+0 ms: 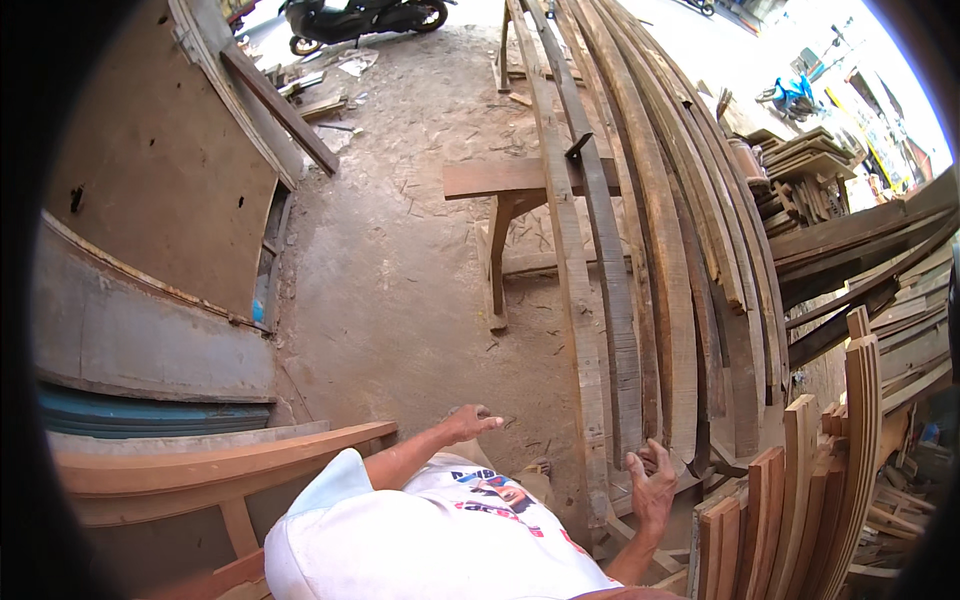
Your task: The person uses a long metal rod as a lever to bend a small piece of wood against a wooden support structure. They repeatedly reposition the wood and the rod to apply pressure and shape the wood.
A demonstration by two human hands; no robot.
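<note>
My left hand (470, 422) hangs over the bare floor in front of my white shirt, its fingers loosely stretched out with nothing in them. At the near ends of several long wooden beams, my right hand (652, 487) is raised with bent fingers held apart. Its fingertips are close to the end of a dark grey beam (622, 370) and a brown beam (676, 350); whether they touch is hard to tell. A paler narrow beam (580, 350) lies to the left of these. The beams rest across a wooden trestle (490, 181).
Upright wooden pieces (800, 470) stand close by my right arm. A wooden frame (230, 460) lies at my lower left, beside a large brown panel (160, 180). Stacked boards (810, 160) are at the far right. A parked motorcycle (365, 18) stands at the back.
</note>
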